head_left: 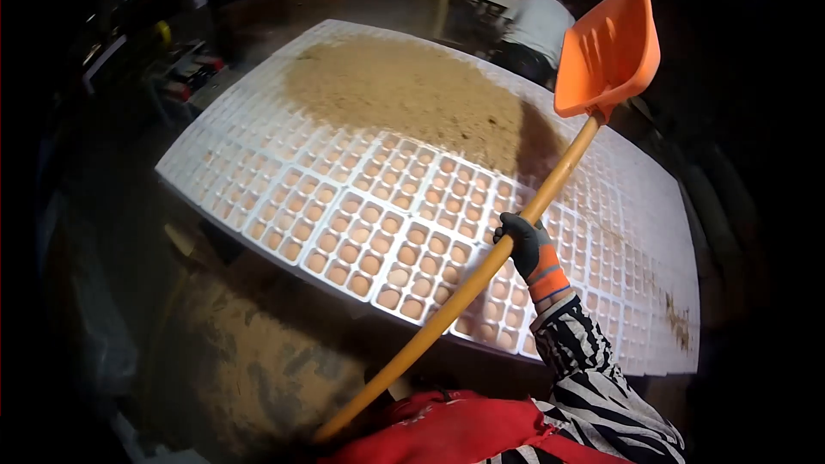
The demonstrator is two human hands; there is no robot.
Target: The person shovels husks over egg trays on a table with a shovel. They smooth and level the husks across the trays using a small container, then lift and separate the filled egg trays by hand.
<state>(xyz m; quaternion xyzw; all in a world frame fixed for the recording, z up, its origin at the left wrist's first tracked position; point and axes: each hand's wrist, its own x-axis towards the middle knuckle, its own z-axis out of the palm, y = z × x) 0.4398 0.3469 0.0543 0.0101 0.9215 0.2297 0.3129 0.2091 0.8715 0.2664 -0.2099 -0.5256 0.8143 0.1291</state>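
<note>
We see a shovel (473, 279) held slantwise above the surface (490, 347), its long axis running from beside our body at the near edge up and away toward the far edge. The orange scoop (612, 47) is at the upper end and points away from us to the right, appearing past the far edge, toward that edge's right-hand part; its ridged face is in view. The yellowish handle crosses the near edge right of its middle, and its butt end goes out of sight by our red apron (447, 430).

Our right hand (522, 243), in a dark glove with an orange cuff, has its fingers wrapped around the handle about midway along. The forearm, in a black-and-white striped sleeve (593, 361), reaches up and forward from the lower right, over the near edge. Our left hand is out of sight, so we cannot tell how its fingers stand.

White trays (373, 206) of round balls (349, 253) line the near edge. A brown heap (387, 77) spreads along the far edge, a dark shadow on its right end. Beyond that edge, a person in a white top (537, 24) bends forward.
</note>
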